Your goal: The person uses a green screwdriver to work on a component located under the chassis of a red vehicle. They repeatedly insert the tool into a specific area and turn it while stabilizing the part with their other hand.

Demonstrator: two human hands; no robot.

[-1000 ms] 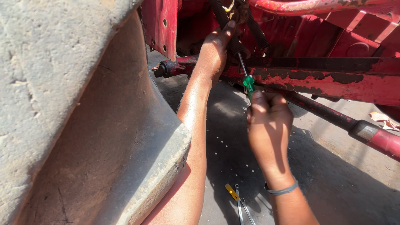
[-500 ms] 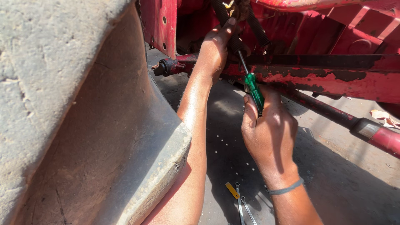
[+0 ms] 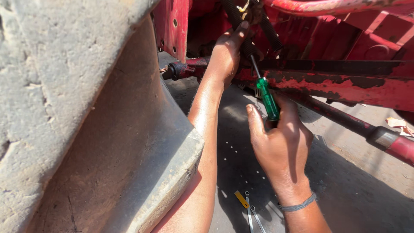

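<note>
My right hand (image 3: 280,142) grips a green-handled screwdriver (image 3: 267,99). Its metal shaft points up and left toward black rubber hoses (image 3: 233,15) on a red machine frame (image 3: 345,82). My left hand (image 3: 224,54) reaches up past a large grey tyre (image 3: 86,116) and holds a black hose at the spot where the screwdriver tip meets it. The tip itself is hidden behind my left fingers. A dark band circles my right wrist.
A red rod with a metal collar (image 3: 384,138) runs down to the right below the frame. Several thin wrenches and a yellow-handled tool (image 3: 248,207) lie on the dark ground between my arms. The tyre fills the left half of the view.
My right hand has slid down and opened its grip lower on the green handle, so more of the handle shows. The left hand stays on the hose.
</note>
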